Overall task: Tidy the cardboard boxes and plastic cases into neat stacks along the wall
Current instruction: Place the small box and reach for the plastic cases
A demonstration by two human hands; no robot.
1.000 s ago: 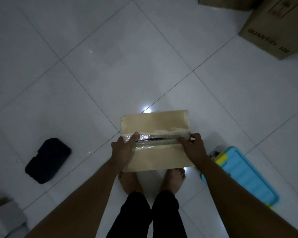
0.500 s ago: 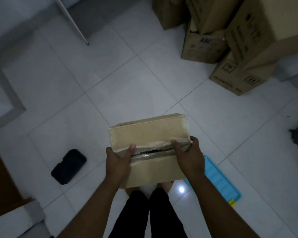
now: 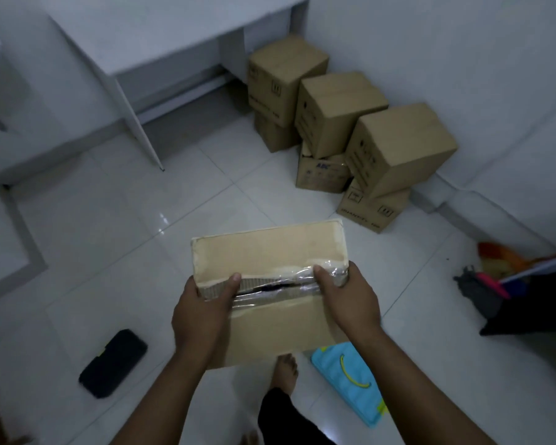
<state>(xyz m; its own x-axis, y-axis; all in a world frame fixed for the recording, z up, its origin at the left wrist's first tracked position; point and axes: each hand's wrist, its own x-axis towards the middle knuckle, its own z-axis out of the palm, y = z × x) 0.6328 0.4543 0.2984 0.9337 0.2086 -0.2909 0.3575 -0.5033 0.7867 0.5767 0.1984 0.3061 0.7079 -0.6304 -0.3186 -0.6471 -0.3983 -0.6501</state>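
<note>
Stack (image 3: 398,149) at one o'clock reads "QUANTITY", perhaps "ABC". Left hand (image 3: 203,319) and right hand (image 3: 349,300) clamp the box (image 3: 270,252), thumbs atop its taped seam.

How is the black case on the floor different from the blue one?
The black case is dark; the blue case is bright with yellow trim. The black case lies in full view on the person's left; the blue case lies on the right, partly hidden behind the held box. Both lie flat on the floor.

A dim room has a glossy white tiled floor (image 3: 116,220), plain white walls (image 3: 446,43) and a white surface (image 3: 161,30) in the corner.
</note>
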